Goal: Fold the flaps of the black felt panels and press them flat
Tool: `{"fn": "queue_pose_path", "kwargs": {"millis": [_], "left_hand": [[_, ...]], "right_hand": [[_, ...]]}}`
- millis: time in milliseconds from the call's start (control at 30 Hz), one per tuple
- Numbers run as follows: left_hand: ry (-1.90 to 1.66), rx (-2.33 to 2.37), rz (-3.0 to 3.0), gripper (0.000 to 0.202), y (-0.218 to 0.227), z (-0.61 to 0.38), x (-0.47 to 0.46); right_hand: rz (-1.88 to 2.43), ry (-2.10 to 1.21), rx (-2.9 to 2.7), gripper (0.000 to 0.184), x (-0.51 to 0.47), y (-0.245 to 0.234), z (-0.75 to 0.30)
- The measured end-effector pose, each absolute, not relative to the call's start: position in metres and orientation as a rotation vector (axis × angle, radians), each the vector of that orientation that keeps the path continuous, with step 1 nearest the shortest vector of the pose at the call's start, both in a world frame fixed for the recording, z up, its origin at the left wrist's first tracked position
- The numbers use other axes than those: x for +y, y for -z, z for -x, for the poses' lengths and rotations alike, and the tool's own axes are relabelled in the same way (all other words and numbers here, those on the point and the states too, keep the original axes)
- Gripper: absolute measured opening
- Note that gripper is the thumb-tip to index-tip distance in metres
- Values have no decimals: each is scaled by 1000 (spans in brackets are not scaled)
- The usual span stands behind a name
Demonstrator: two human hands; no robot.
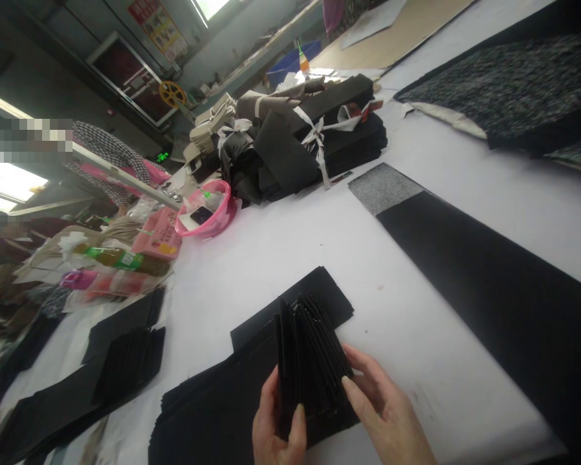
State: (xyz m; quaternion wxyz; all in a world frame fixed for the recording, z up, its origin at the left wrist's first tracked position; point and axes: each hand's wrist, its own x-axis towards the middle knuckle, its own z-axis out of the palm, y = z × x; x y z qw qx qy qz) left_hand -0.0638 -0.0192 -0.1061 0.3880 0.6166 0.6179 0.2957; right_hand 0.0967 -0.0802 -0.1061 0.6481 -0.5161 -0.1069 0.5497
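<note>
Between my two hands is a bundle of black fabric pieces [310, 361], fanned apart at the top edge. My left hand [277, 423] grips its left side, thumb in front and fingers behind. On the right side, my right hand [380, 400] pinches the pieces between thumb and fingers. Beneath the bundle lies a wide stack of black fabric [208, 400]. Just behind it is a smaller black stack [329, 294], partly covered by the bundle.
A long black strip [469, 271] with a grey end runs along the right. Tied dark bundles [290, 148] lie at the back. A pink basin [227, 216] holds a phone. Drink bottles [126, 259] and more black stacks [130, 361] are at left. A person in checked sleeves [109, 152] stands beyond.
</note>
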Motion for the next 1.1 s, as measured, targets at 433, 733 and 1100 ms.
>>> {"fn": "queue_pose_path", "kwargs": {"millis": [433, 733, 1100], "left_hand": [[-822, 1533, -1615, 46, 109, 62, -22], [-849, 1539, -1665, 44, 108, 58, -23], [-816, 1475, -1754, 44, 114, 70, -18]], "right_hand": [[1361, -1228, -381, 58, -84, 124, -113], [1430, -1180, -461, 50, -85, 126, -113], [1340, -1200, -392, 51, -77, 121, -106]]}}
